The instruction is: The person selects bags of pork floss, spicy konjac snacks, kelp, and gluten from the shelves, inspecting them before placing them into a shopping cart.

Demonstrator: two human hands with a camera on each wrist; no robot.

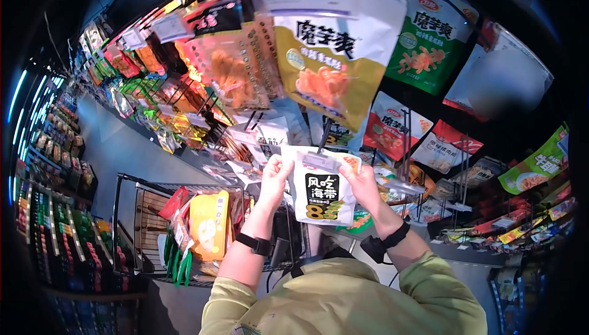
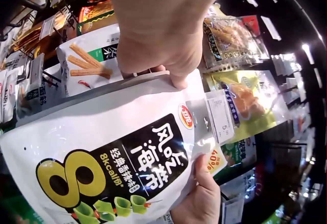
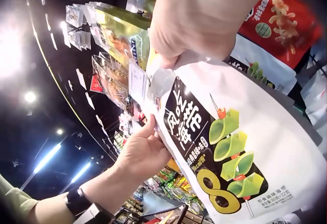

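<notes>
A white bag of kelp snack [image 1: 322,191], with a black label and a green and yellow picture, is upright in front of the person's chest. The left hand [image 1: 278,174] pinches its upper left edge, thumb on the front face. On the opposite upper edge, the right hand [image 1: 362,183] pinches with its thumb in front. A metal peg [image 1: 323,141] and a clear price tag holder overlap the bag's top in the head view. Close up in the left wrist view, the bag's front [image 2: 117,147] faces the camera. The fingers behind the bag are hidden.
A wire shopping cart [image 1: 138,212] with a yellow pack [image 1: 210,224] and other snacks stands to the left. Above hang a gold-and-white snack bag [image 1: 328,59] and a green bag [image 1: 429,46]. Several pegs with more bags project from the rack ahead and right.
</notes>
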